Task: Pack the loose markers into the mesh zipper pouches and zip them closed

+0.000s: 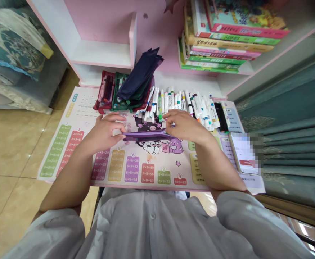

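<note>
A purple zippered pencil pouch (146, 135) is held upright over the desk mat, its long zipper edge facing up. My left hand (106, 131) pinches the pouch's left end between thumb and fingers. At the right end, my right hand (185, 126) is closed on the zipper edge, and its fingertips partly cover that corner. Just beyond the pouch lies a long row of white markers (177, 100) with caps of many colours. Behind my left hand sit a red pouch (105, 90) with pens in it, a green pouch (121, 104) and a stack of dark blue pouches (139, 73).
The desk mat (92, 162) is printed with multiplication tables. A phone (245, 153) lies at the desk's right edge beside a teal curtain (289, 118). Stacked books (227, 43) fill the right shelf. Black markers (221, 117) end the row.
</note>
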A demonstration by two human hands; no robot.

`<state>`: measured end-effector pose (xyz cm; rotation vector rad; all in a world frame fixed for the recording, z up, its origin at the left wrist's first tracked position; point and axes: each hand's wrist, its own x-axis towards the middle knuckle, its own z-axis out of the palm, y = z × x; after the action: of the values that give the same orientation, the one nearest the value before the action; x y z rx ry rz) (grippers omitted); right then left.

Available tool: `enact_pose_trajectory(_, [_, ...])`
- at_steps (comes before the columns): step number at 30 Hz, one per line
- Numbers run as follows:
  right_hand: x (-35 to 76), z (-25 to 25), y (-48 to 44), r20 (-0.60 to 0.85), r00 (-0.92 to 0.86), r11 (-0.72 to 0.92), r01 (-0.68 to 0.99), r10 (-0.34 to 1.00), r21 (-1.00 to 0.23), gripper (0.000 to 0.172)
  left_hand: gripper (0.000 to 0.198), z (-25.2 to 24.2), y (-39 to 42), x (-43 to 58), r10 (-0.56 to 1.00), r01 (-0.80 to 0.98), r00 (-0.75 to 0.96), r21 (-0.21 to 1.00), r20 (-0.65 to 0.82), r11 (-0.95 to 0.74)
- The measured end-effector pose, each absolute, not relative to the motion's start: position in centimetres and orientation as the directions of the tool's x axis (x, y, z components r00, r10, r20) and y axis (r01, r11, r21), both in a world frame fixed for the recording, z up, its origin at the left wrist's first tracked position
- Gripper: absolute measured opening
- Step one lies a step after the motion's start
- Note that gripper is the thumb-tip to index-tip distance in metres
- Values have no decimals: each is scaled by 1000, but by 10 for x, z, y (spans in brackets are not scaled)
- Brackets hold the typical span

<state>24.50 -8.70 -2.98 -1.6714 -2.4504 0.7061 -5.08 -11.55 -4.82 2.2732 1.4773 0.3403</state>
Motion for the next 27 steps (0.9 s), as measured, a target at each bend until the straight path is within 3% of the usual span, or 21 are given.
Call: enact_pose_trajectory(27, [251, -28, -83, -199, -387, 284, 868, 900, -407, 20, 9, -45, -114, -58, 924, 846, 378, 426, -57, -320])
